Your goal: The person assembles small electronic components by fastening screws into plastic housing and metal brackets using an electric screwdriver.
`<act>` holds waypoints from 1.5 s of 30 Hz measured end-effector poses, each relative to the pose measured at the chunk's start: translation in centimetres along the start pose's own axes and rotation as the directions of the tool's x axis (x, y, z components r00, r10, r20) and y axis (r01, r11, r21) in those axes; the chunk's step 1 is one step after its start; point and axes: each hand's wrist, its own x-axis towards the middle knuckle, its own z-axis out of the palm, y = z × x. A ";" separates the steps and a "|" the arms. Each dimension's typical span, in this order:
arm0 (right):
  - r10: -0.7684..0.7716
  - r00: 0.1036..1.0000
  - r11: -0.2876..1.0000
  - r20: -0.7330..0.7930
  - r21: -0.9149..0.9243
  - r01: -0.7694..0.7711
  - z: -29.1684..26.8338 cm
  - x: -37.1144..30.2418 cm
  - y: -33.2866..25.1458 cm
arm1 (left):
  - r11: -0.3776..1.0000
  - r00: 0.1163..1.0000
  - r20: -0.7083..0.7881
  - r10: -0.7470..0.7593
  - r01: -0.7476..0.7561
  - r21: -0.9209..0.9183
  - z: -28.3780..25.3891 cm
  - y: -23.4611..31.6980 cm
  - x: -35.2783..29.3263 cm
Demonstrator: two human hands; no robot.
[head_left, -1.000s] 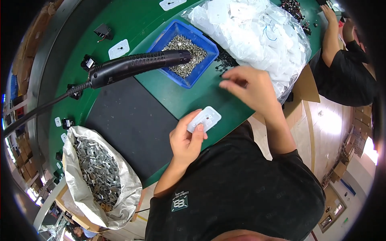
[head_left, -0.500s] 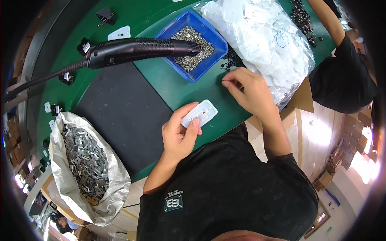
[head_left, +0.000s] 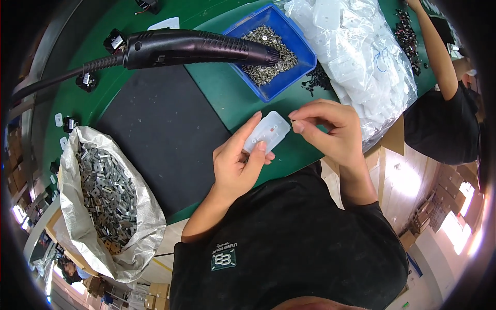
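Observation:
My left hand (head_left: 238, 157) grips a translucent white plastic cover (head_left: 268, 133) between thumb and fingers. The cover is a shallow rounded rectangle with small holes, tilted over the green table edge. Just to its right, my right hand (head_left: 330, 129) is pinched, thumb against forefinger; whatever sits between the tips is too small to name. Beyond the hands stands a blue bin (head_left: 311, 66) of small metal screws (head_left: 261, 72). Small black parts (head_left: 316, 80) lie in a pile by the bin's right side.
A black electric screwdriver (head_left: 191, 47) with a thick cable reaches over the bin from the left. A clear bag of white covers (head_left: 356, 62) is at right. A black mat (head_left: 160, 134) and a sack of metal pieces (head_left: 111, 201) lie left. A co-worker's arm (head_left: 434, 41) extends at far right.
The right hand has left the area by the black parts and come close to the cover, fingertips pinched. The left hand has lifted the cover slightly. The whole view has shifted a little.

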 end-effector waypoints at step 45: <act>-0.132 0.991 0.952 -0.036 -0.284 0.116 4.6 0.5 0.4 | 0.864 0.883 -0.213 0.418 -0.314 0.392 -0.5 -2.9 0.4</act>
